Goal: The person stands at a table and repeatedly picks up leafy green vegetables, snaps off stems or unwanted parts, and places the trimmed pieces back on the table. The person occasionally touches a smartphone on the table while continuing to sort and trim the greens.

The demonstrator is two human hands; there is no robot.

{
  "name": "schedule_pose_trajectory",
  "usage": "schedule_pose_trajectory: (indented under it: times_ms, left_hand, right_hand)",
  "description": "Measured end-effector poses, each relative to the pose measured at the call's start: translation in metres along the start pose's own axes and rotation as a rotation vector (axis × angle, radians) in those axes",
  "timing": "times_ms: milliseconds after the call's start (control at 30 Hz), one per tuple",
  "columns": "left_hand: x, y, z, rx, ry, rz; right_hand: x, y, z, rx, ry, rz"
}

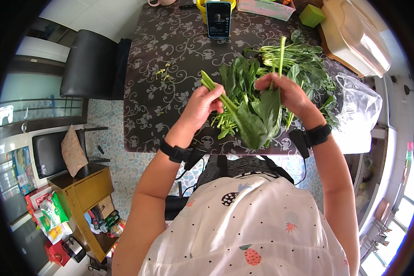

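My left hand holds several green stalks of a leafy vegetable, their cut ends pointing up and left and their broad leaves hanging to the lower right. Between the fingers of my right hand is another leafy stem, upright, with its leaf below the hand. The leaves of both overlap in front of me. Behind and between the hands, a pile of leafy greens lies on the dark patterned table. A second bunch spreads at the right. Small plant scraps lie at the left.
A phone leans on a yellow container at the back. Nearby stand a pink patterned box, a green box and a lidded bin. A clear plastic bag lies right. A black chair stands left.
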State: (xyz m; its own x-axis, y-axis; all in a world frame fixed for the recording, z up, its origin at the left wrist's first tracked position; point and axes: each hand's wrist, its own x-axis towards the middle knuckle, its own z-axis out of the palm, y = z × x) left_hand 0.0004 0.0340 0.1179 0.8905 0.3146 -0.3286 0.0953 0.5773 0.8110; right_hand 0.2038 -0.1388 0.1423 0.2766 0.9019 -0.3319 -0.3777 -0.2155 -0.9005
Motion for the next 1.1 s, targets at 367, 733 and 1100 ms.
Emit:
schedule_pose_trajectory:
  times_ms: [367, 733, 1100]
  left_hand:
    - [0.006, 0.008, 0.030, 0.240, -0.184, 0.039]
    - [0.009, 0.000, 0.044, 0.191, -0.119, 0.102]
    - [0.012, -0.009, 0.033, 0.185, -0.071, 0.037]
  right_hand:
    - [-0.001, -0.013, 0.021, 0.170, -0.222, 0.121]
    - [-0.003, -0.013, 0.047, -0.408, -0.104, 0.145]
    - [0.001, -0.004, 0.035, -0.537, -0.168, 0.396]
